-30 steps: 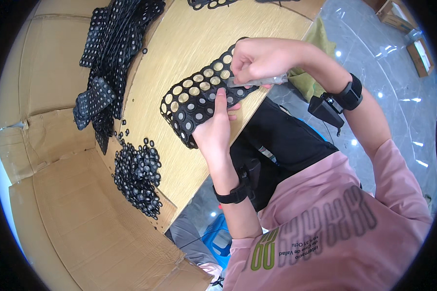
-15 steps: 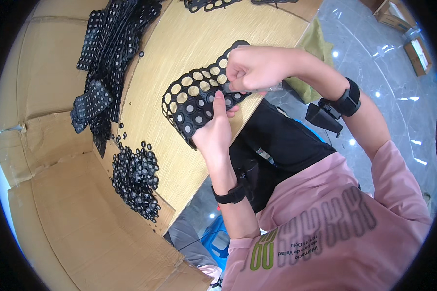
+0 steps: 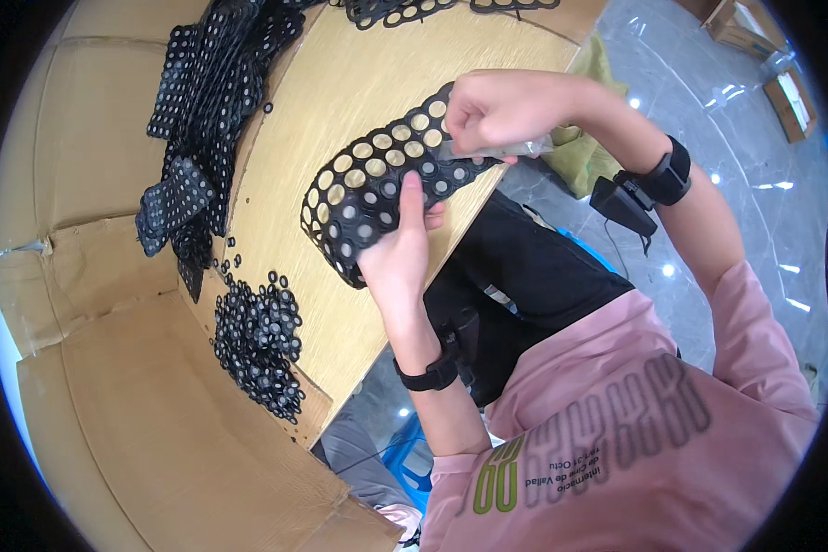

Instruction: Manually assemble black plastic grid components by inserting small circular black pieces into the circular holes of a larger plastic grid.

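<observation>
A black sheet with rows of round holes lies curled over the tabletop near its front edge. Its far rows are open rings, while the nearer rows have pale discs in the holes. My left hand grips the near side, thumb on top and fingers underneath. Over the sheet's right end, my right hand is closed in a fist-like pinch. A clear plastic strip comes out beneath it and seems to be in its grasp; the fingertips are hidden.
A heap of small black rings lies at the table's left edge. Beyond it is a pile of black perforated sheets. Cardboard walls the left side. More sheets lie at the far edge; a green cloth is at the right.
My right hand has moved slightly right and up, with more of the clear strip showing. My left hand and the sheet have shifted a little left.
</observation>
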{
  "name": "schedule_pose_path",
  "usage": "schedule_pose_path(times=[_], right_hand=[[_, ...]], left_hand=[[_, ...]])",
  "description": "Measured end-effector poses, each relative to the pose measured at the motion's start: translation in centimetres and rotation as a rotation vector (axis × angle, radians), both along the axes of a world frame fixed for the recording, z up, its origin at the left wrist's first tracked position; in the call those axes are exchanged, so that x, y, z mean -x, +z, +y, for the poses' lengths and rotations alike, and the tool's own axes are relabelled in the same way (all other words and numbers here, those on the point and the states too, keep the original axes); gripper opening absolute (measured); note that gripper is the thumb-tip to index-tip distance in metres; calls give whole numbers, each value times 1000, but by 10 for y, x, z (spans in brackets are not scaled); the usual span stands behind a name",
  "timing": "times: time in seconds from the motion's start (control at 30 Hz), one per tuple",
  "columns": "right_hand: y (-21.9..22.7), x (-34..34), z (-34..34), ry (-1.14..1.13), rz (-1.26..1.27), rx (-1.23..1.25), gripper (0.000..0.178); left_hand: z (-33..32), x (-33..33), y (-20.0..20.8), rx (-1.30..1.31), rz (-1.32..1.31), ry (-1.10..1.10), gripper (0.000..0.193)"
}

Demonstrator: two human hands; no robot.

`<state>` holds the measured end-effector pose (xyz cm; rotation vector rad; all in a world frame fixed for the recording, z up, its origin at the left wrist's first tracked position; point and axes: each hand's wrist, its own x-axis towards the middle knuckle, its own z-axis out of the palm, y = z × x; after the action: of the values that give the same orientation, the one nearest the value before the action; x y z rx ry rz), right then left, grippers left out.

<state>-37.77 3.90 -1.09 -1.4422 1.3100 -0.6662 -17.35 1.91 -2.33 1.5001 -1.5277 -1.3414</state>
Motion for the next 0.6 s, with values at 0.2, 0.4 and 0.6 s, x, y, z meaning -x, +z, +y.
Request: schedule_pose_path(times=[0.2, 0.4, 0.6], right_hand=[[0, 2, -4, 83, -25, -98, 29], [-2, 1, -4, 77, -15, -86, 30], [-2, 2, -4, 89, -8, -72, 30]], left_hand=[[-3, 12, 4, -25, -12, -69, 35], [-6, 19, 6, -16, -70, 2, 28], [-6, 20, 2, -12, -43, 5, 25]])
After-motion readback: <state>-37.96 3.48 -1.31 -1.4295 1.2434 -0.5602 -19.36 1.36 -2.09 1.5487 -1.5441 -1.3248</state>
